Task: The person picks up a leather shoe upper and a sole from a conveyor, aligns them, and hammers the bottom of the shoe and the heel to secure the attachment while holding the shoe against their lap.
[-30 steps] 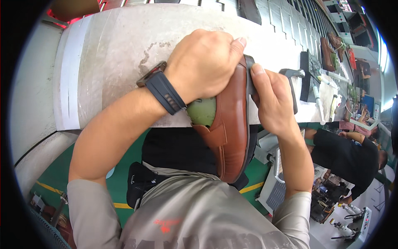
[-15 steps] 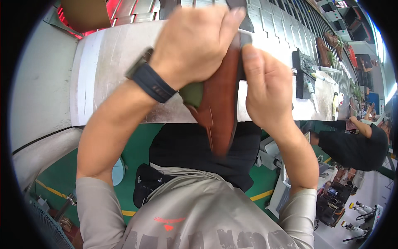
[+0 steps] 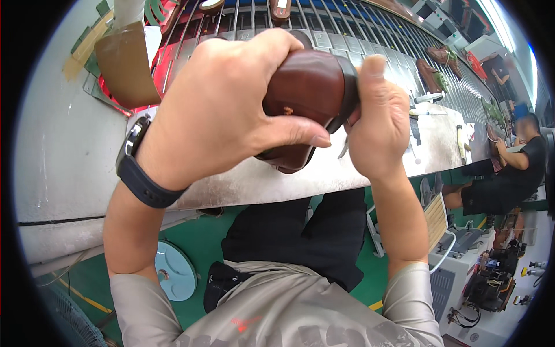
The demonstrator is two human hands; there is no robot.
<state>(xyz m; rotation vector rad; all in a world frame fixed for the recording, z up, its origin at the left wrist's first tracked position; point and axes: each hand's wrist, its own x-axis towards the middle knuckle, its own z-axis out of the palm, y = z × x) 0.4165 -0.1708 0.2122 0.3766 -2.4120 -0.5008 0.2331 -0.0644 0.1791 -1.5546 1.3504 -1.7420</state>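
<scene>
I hold a brown leather shoe (image 3: 306, 87) with a dark sole up in front of me, over the grey metal workbench (image 3: 63, 144). My left hand (image 3: 225, 110), with a dark watch at the wrist, wraps over the shoe's upper from the left, thumb across its side. My right hand (image 3: 378, 115) grips the shoe's sole edge from the right. A thin metal tool tip (image 3: 343, 149) pokes out below the right hand's fingers.
A roller conveyor (image 3: 347, 29) runs behind the bench with more brown shoes (image 3: 430, 72) on it. A brown paper piece (image 3: 124, 63) stands at the back left. Small tools (image 3: 459, 141) lie on the bench at right. Another person (image 3: 509, 168) sits at the far right.
Both hands have lifted the shoe up and closer to the camera and turned it, so its rounded end now faces me instead of its length hanging down.
</scene>
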